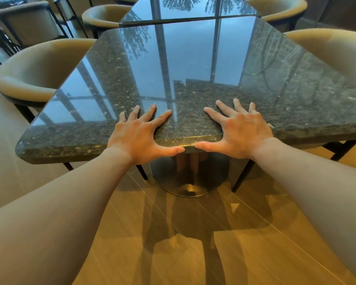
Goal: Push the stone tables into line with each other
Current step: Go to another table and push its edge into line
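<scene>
A dark speckled stone table point(193, 64) with a glossy top stands right in front of me on a round metal pedestal. A second stone table point(189, 7) butts against its far edge, its top sitting slightly skewed to the near one. My left hand point(140, 134) grips the near edge, fingers spread on top and thumb along the rim. My right hand point(238, 130) grips the same edge a little to the right in the same way. The two thumbs almost meet at the middle.
Beige tub chairs stand at both sides of the tables: one at the near left point(33, 68), one at the near right point(333, 50), more behind point(105, 16). The round pedestal base point(189, 182) rests on a wooden floor. Black chair legs stand close to the base.
</scene>
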Demonstrator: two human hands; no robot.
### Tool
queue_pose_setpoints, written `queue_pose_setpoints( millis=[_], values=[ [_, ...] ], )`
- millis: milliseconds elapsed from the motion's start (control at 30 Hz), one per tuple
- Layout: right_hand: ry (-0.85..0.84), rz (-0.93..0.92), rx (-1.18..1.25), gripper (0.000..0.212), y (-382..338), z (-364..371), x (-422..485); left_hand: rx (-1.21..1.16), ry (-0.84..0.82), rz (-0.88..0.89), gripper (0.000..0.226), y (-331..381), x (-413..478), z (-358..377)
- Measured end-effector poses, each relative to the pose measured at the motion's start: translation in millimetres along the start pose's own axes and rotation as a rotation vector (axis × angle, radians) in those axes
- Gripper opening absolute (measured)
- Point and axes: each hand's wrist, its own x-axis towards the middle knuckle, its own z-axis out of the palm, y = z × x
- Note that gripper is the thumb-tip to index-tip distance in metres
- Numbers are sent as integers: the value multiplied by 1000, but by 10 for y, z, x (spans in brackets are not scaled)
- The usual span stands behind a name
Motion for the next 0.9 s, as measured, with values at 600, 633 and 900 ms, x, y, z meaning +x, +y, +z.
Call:
queue_pose_setpoints(
  millis=[600, 633, 900],
  values=[
    [15, 6, -2, 135, 56, -16, 239, 7, 22, 2, 130, -82, 262, 16],
    [18, 8, -1, 136, 55, -16, 238, 4, 25, 2, 129, -88, 267, 23],
    [26, 11, -18, 131, 59, 17, 269, -14, 19, 2, 133, -92, 272, 8]
  ],
)
